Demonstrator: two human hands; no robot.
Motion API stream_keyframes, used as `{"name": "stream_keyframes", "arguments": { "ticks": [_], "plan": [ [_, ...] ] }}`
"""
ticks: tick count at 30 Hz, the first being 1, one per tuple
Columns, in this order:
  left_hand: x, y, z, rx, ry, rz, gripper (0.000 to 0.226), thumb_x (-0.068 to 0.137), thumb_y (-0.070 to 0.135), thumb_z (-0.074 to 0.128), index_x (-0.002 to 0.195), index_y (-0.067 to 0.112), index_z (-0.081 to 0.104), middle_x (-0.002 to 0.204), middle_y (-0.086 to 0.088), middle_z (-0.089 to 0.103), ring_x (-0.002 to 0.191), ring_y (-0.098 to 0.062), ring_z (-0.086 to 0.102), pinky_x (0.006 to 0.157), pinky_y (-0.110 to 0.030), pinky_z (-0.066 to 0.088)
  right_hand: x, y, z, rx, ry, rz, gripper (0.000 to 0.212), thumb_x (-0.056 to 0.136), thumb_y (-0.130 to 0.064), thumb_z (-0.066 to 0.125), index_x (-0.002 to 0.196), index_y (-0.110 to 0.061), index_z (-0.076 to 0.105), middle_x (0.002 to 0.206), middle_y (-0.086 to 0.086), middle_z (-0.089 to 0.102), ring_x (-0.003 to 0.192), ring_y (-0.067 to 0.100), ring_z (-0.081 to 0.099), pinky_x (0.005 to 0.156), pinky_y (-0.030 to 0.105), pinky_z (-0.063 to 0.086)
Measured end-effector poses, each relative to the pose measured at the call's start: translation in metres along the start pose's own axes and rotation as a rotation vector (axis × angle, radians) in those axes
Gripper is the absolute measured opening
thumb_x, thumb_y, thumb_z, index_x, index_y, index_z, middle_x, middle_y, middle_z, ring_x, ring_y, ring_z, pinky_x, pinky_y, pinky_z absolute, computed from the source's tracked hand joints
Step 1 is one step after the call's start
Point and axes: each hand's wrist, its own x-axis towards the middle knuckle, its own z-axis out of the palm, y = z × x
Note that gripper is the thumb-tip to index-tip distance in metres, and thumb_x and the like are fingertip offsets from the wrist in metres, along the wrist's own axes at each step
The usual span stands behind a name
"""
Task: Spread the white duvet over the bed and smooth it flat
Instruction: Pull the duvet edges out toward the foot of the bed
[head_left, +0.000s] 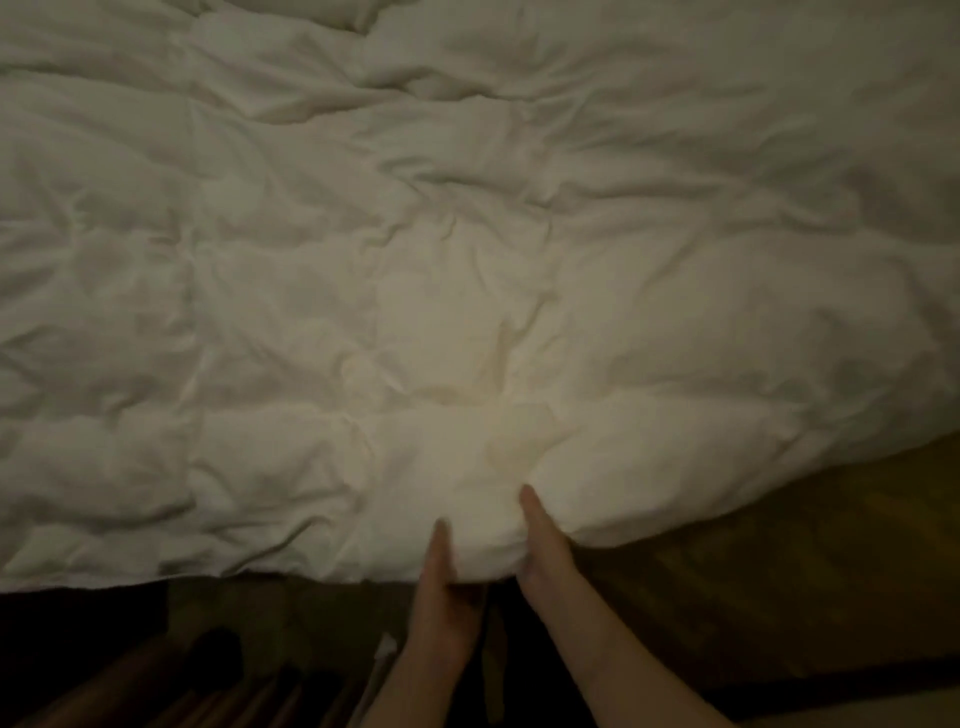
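Duvet (467, 260) fills nearly the whole frame, draped across the bed from the top edge down to a near hem running along the lower third. Cover is rumpled throughout: creases and puffed quilted squares, deepest folds in the upper centre.

Step in hand, by my reading: spreading is largely done; this is the pull-and-settle at the near edge, with the smoothing mostly to come.

Left hand (441, 587), lower centre: thumb lies up on top of the duvet, the other fingers tucked under the hem and out of sight. It pinches the edge.

Right hand (540, 551), just beside it to the right: same pose, thumb on top, fingers hidden beneath. It also grips the hem. Between the two hands a bulge of duvet is bunched up.

Both forearms come in from the bottom edge of the frame, angled up and slightly leftward, wrists low, below the level of the bed top.

Next move calls for, I judge: an even tug toward the bottom of the frame to draw out the central creases, then letting go and sweeping flat palms outward toward left and right.

Hem rises toward the right of the frame, so that side may need squaring.

Floor (779, 597) shows dim and brown at lower right; lower left too dark to read.
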Motion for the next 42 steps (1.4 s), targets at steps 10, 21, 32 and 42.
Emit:
{"name": "stream_keyframes", "arguments": {
  "ticks": [10,21,32,42],
  "plan": [
    [-0.014,0.017,0.115,0.09,0.022,0.186,0.029,0.092,0.027,0.063,0.118,0.015,0.066,0.111,-0.006,0.073,0.095,-0.024,0.071,0.082,-0.038,0.056,-0.022,-0.134,-0.034,0.511,-0.174,-0.089,0.061,0.084,-0.057,0.065,0.134,-0.023,0.058,0.129,0.01,0.065,0.121,0.035,0.057,0.103,0.053,0.043],
    [0.018,-0.16,0.207,0.03,-0.019,0.018,0.057,0.087,0.045,0.064,0.134,0.015,0.057,0.126,-0.012,0.066,0.112,-0.03,0.065,0.1,-0.047,0.045,0.008,-0.212,-0.121,0.073,0.094,-0.025,0.053,0.085,-0.025,0.074,0.133,-0.012,0.056,0.127,0.009,0.064,0.11,0.029,0.062,0.093,0.043,0.051],
    [0.013,-0.13,0.238,-0.005,0.191,0.256,0.029,0.095,0.022,0.058,0.123,0.015,0.064,0.113,-0.002,0.072,0.111,-0.023,0.064,0.106,-0.042,0.042,0.043,-0.366,-0.168,0.329,-0.14,-0.146,0.043,0.094,-0.048,0.056,0.13,-0.025,0.06,0.125,0.007,0.067,0.105,0.031,0.068,0.083,0.043,0.057],
    [0.059,-0.312,0.334,0.035,-0.125,-0.23,0.055,0.089,0.046,0.066,0.134,0.018,0.054,0.133,-0.014,0.06,0.116,-0.022,0.062,0.103,-0.041,0.046,0.034,-0.401,-0.263,-0.012,0.109,-0.179,0.068,0.074,-0.03,0.084,0.134,-0.018,0.055,0.122,0.004,0.068,0.11,0.025,0.065,0.097,0.043,0.052]
  ]
}}
